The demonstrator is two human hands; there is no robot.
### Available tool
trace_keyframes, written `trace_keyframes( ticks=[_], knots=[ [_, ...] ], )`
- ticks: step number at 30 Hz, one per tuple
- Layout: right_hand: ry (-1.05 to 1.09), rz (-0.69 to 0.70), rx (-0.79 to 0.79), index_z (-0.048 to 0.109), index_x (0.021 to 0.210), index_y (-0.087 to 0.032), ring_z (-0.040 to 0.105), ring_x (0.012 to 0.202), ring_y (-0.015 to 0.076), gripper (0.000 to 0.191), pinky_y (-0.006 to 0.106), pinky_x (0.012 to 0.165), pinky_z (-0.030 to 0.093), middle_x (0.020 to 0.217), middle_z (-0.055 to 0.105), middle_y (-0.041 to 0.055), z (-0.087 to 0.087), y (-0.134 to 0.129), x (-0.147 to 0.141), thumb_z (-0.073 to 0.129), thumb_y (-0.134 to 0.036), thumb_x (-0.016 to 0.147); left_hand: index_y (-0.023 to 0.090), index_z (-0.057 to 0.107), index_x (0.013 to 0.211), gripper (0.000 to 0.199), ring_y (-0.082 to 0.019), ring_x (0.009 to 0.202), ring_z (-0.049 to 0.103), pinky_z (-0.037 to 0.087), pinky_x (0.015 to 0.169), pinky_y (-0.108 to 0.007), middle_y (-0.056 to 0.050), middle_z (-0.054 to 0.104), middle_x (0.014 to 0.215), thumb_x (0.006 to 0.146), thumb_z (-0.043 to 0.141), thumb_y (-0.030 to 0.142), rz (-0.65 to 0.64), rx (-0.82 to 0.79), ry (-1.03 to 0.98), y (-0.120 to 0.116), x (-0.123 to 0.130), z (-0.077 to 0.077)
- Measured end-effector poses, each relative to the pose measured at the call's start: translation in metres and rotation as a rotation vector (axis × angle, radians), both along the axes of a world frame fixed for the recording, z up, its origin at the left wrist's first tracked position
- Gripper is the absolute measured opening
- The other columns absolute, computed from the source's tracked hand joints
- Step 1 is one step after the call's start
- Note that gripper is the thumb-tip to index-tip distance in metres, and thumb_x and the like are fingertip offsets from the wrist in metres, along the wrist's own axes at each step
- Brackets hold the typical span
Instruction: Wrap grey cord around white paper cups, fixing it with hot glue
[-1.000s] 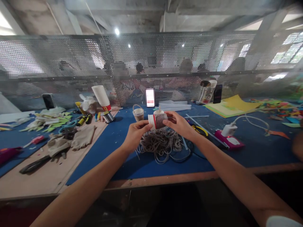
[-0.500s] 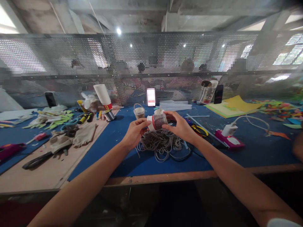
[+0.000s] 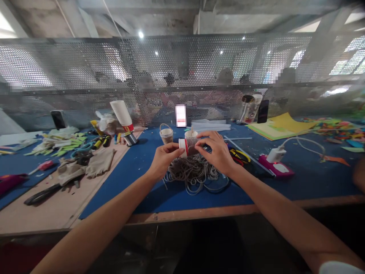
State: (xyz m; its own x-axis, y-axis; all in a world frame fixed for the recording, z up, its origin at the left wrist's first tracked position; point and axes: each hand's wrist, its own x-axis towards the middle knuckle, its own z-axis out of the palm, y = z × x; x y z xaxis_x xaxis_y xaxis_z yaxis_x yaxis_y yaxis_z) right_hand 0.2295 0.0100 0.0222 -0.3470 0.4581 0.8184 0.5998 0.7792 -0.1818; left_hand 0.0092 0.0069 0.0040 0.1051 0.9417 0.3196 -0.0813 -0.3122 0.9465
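Note:
A paper cup (image 3: 183, 147), white with a red band and partly wrapped in grey-brown cord, lies tilted sideways between my hands above the table. My left hand (image 3: 164, 158) grips its white end, thumb on the near side. At the cord-wrapped end, my right hand (image 3: 215, 150) is closed with thumb and fingertips against the cup; whether it also pinches a strand is hidden. Under both hands sits a loose heap of grey cord (image 3: 196, 173). Just behind stand a small handled bucket-like cup (image 3: 166, 135) and another white cup (image 3: 191, 134) with a stick in it.
Left are stacked paper cups (image 3: 119, 112), gloves (image 3: 100, 163), black-handled scissors (image 3: 42, 194) and green strips (image 3: 58, 144). Yellow-handled pliers (image 3: 239, 155), a magenta box with charger (image 3: 276, 166) and coloured paper (image 3: 281, 125) lie right. A phone (image 3: 180, 115) stands against the mesh partition (image 3: 196, 68).
The right hand's fingers have shifted on the cup's wrapped end, drawing closer together. The cup has turned slightly, and the left hand keeps its hold. The view has shifted a little.

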Motion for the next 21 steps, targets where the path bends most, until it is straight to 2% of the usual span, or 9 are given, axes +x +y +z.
trace_keyframes(
  ticks=[6,9,11,14,16,18,21],
  knots=[
    [-0.024,0.157,0.001,0.066,0.098,-0.026,0.058,0.111,0.0219,0.01,0.042,0.099,0.045,0.117,0.065,0.0037,0.006,-0.011,-0.004,0.058,-0.025,0.094,0.016,0.077,0.087,0.018,-0.012,0.068,0.059,0.045,0.066,-0.024,-0.003,0.072,0.079,0.074,0.079,0.03,0.059,0.029,-0.029,0.003,-0.001,-0.001],
    [0.08,0.13,-0.014,0.065,0.104,-0.025,0.06,0.109,0.0208,0.015,0.04,0.099,0.046,0.111,0.067,0.0052,0.009,-0.004,0.004,0.052,-0.025,0.096,0.015,0.076,0.086,0.019,-0.012,0.069,0.06,0.046,0.068,-0.025,-0.003,0.072,0.079,0.074,0.079,0.03,0.075,0.032,-0.055,0.006,-0.003,-0.002],
    [0.159,0.003,-0.028,0.065,0.104,-0.023,0.061,0.105,0.0205,0.017,0.037,0.095,0.047,0.106,0.067,0.0066,0.009,0.01,0.016,0.05,-0.027,0.097,0.015,0.076,0.087,0.021,-0.013,0.07,0.062,0.047,0.07,-0.026,-0.004,0.072,0.08,0.074,0.079,0.03,0.07,0.028,-0.069,0.006,-0.003,-0.003],
    [0.165,-0.271,-0.106,0.067,0.1,-0.02,0.064,0.093,0.021,0.021,0.035,0.087,0.048,0.101,0.068,0.0079,0.005,0.035,0.044,0.051,-0.031,0.095,0.014,0.075,0.09,0.023,-0.014,0.072,0.063,0.048,0.071,-0.027,-0.005,0.073,0.083,0.074,0.079,0.03,0.067,0.018,-0.076,0.005,-0.003,-0.002],
    [0.074,-0.468,-0.231,0.069,0.095,-0.02,0.064,0.09,0.0225,0.022,0.034,0.082,0.047,0.098,0.07,0.0083,0.0,0.05,0.064,0.053,-0.034,0.092,0.014,0.076,0.091,0.024,-0.014,0.072,0.062,0.048,0.071,-0.026,-0.005,0.073,0.083,0.074,0.079,0.03,0.077,0.019,-0.076,0.005,-0.002,-0.001],
    [-0.028,-0.61,-0.43,0.07,0.095,-0.02,0.066,0.09,0.0239,0.028,0.033,0.079,0.046,0.097,0.072,0.0084,-0.006,0.061,0.08,0.051,-0.04,0.092,0.014,0.076,0.09,0.023,-0.014,0.073,0.062,0.049,0.071,-0.026,-0.005,0.073,0.082,0.073,0.08,0.029,0.084,0.03,-0.083,0.004,-0.001,0.0],
    [-0.19,-0.625,-0.651,0.071,0.1,-0.022,0.066,0.093,0.0241,0.032,0.031,0.076,0.044,0.101,0.073,0.0084,-0.015,0.07,0.094,0.052,-0.046,0.091,0.013,0.077,0.089,0.023,-0.014,0.073,0.063,0.049,0.073,-0.027,-0.004,0.072,0.081,0.072,0.08,0.028,0.084,0.047,-0.094,0.004,-0.001,0.002]
  ],
)
